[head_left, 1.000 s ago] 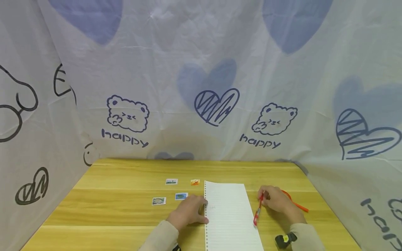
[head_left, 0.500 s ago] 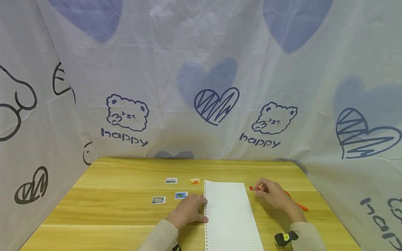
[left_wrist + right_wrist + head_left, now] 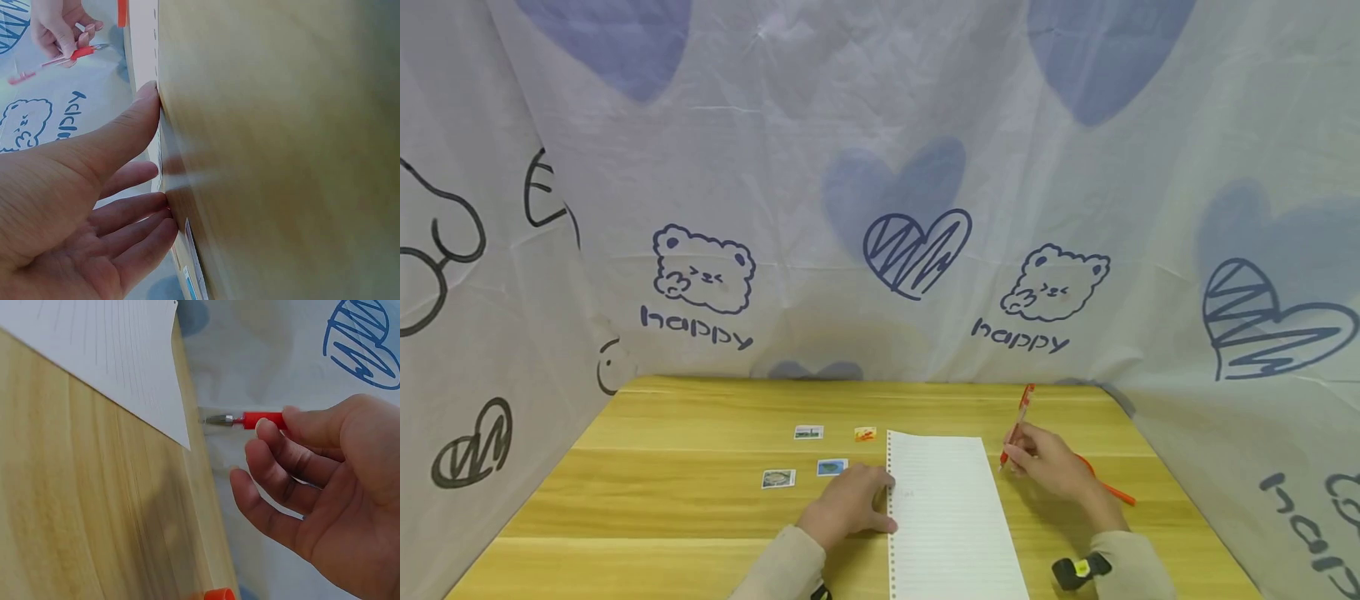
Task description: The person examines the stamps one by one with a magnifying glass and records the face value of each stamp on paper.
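Note:
My right hand (image 3: 1054, 463) pinches a red gel pen (image 3: 1024, 407) between thumb and fingers, just beyond the right edge of a lined sheet of paper (image 3: 951, 508). The pen's metal tip (image 3: 220, 420) is bare and points down toward the table, while its rear end leans up and away. Along the sheet's punched left edge, my left hand (image 3: 848, 505) rests with thumb and fingers spread and relaxed, the thumb tip right at the paper. In the left wrist view the left fingers (image 3: 134, 212) hold nothing.
Several small picture stamps lie left of the paper, among them a blue one (image 3: 832, 467) and a yellow one (image 3: 866, 434). An orange-red curved strip (image 3: 1116, 493) lies beside my right wrist. A printed cloth (image 3: 850, 333) hangs behind the wooden table (image 3: 662, 500).
The red pen has been turned in my right hand, from rear end toward me to rear end up and away, tip down. The left hand and paper stay put.

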### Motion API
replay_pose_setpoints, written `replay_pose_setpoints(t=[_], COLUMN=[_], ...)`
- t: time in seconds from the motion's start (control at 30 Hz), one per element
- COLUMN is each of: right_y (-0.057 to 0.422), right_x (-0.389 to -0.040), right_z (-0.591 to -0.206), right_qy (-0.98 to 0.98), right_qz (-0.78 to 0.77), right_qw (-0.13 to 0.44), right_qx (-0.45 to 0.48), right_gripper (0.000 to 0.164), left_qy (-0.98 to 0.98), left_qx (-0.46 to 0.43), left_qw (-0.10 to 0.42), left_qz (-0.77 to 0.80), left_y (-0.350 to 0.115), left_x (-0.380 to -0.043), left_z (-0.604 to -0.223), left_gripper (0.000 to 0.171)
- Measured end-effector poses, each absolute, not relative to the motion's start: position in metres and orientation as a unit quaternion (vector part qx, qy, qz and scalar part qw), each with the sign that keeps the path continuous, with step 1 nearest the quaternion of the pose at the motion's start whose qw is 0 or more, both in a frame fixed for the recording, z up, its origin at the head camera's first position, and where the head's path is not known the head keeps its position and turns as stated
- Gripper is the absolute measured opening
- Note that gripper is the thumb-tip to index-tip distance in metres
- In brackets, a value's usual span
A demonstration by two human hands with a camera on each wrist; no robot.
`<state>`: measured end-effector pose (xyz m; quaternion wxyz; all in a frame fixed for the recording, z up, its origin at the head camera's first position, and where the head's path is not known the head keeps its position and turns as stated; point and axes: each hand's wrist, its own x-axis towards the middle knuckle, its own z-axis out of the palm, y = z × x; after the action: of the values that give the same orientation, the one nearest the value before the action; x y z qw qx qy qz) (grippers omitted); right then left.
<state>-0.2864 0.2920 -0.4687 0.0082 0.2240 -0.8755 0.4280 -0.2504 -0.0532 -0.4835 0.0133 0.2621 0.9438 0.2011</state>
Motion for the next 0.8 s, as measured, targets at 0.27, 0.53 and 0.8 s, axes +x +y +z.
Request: replay_pose_setpoints(t=[0.27, 0.53, 0.8], right_y=[0.283, 0.274, 0.26], right_x=[-0.285, -0.283, -0.284], right_z=[-0.465, -0.465, -0.465], right_qy=[-0.856, -0.842, -0.853], right_qz=[0.479, 0.505, 0.495], right_qw=[-0.027, -0.036, -0.048], right_qx=[0.192, 0.186, 0.16], right_gripper=[0.022, 0.022, 0.023], left_qy=[0.944, 0.943, 0.945], left_qx=[0.264, 0.266, 0.26], left_qw=[0.01, 0.011, 0.016], left_qz=[0.197, 0.199, 0.199], left_y=[-0.054, -0.054, -0.054], left_x=[-0.25, -0.25, -0.249], left_z=[-0.483, -0.481, -0.481], left_gripper=[0.062, 0.061, 0.062])
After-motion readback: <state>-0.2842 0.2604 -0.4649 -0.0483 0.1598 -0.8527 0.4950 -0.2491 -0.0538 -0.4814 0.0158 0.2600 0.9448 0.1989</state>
